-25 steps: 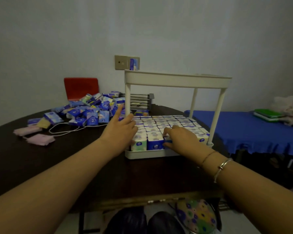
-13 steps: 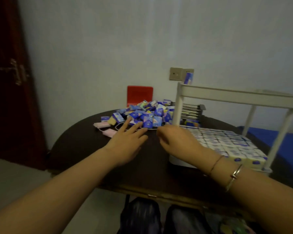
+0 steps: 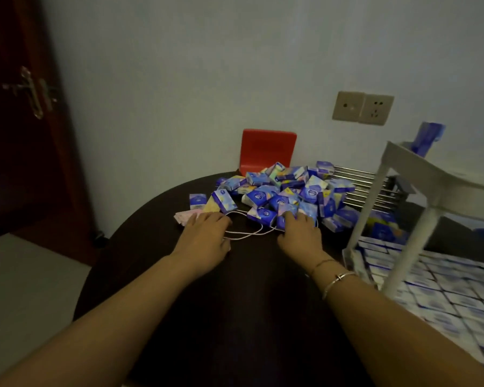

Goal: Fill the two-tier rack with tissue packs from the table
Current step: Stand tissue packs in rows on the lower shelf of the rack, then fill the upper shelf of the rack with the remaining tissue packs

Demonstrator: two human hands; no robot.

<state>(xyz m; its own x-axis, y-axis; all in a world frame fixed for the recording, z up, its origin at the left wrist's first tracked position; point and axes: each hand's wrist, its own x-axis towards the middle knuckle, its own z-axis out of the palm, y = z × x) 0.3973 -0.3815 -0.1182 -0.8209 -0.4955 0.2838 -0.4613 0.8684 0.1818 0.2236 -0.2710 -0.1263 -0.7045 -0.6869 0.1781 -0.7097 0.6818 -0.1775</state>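
Note:
A heap of blue tissue packs (image 3: 285, 191) lies at the far side of the dark round table (image 3: 235, 303). My right hand (image 3: 298, 233) lies palm down at the heap's near edge, fingertips touching a blue pack. My left hand (image 3: 204, 236) rests palm down to its left, fingers on a pink face mask (image 3: 185, 217) and its cord. The white two-tier rack (image 3: 386, 174) stands at the right; its lower tier (image 3: 444, 289) is packed with rows of packs, and one blue pack (image 3: 426, 139) stands on the upper tier.
A red chair back (image 3: 267, 150) stands behind the table against the wall. A metal wire rack (image 3: 366, 188) lies behind the heap. A wall socket (image 3: 362, 107) is above it. A dark wooden door (image 3: 20, 107) is at the left.
Both hands left the rack's lower tier and moved left and forward to the heap. The view swung left with them. The right hand now touches a pack; the left lies on the mask.

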